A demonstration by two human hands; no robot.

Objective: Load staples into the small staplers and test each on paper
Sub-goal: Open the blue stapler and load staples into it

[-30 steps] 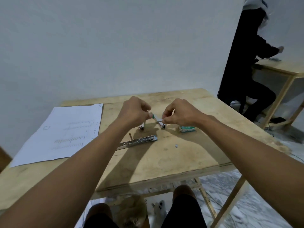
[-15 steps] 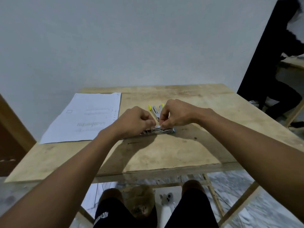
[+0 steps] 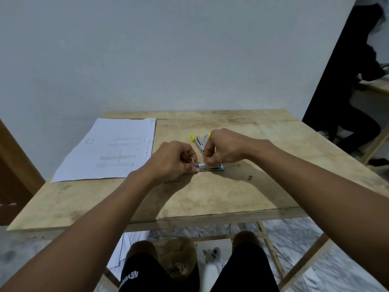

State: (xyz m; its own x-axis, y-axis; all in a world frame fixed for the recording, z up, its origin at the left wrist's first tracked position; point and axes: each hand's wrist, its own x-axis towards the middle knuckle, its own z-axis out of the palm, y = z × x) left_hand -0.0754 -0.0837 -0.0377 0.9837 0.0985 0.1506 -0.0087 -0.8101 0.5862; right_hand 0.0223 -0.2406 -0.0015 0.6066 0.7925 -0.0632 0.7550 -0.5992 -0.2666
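A small blue-ended stapler [image 3: 212,167] lies opened flat on the wooden table [image 3: 210,199]. My left hand [image 3: 174,160] pinches its left end against the table. My right hand [image 3: 223,148] presses its fingertips onto the middle of the open metal channel; what it pinches there is too small to tell. Just behind my right hand a yellow-tipped stapler [image 3: 199,142] lies opened in a V, partly hidden by my fingers. A printed white sheet of paper [image 3: 111,148] lies flat at the table's left.
Small dark bits [image 3: 250,177] lie on the table right of the blue stapler. A person in dark clothes [image 3: 353,85] sits at another table at far right. Below the table's front edge are my knees, a cap [image 3: 179,260] and a white object on the floor.
My hands came down from holding small pieces in the air onto the blue stapler on the table. The view swung left, bringing the yellow stapler into sight. Over the last half second the hands barely moved.
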